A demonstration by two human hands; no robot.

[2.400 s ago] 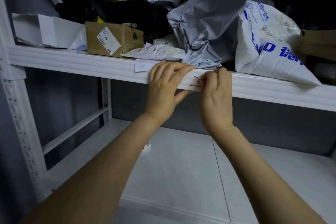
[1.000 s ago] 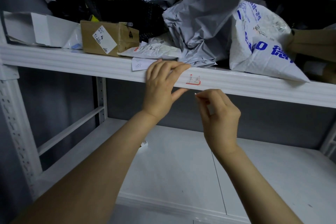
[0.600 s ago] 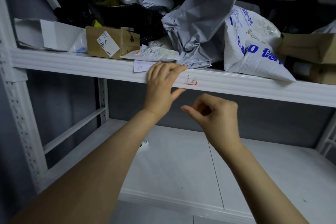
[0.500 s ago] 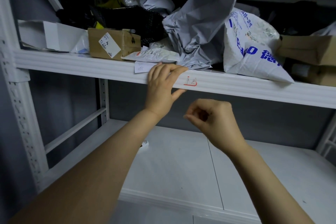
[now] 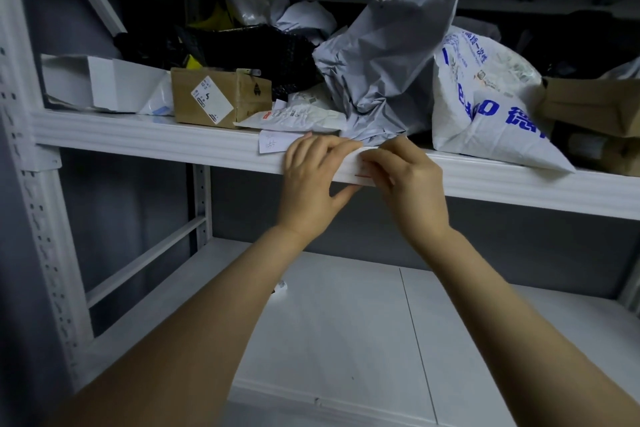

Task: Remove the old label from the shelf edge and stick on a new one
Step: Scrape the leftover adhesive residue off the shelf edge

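Apparently mid-removal: red-marked label on shelf edge, left hand flat beside, right hand fingertips picking at it, nothing grasped.

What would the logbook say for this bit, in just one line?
stage: label work | left hand: flat on white metal shelf edge | right hand: fingertips on red-marked white label | label: partly hidden

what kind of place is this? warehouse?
Probably a parcel storeroom or small warehouse. White metal racking with a punched upright, a top shelf piled with grey courier mailer bags and a cardboard box bearing a shipping sticker, and a red-marked label on the shelf edge between both hands.
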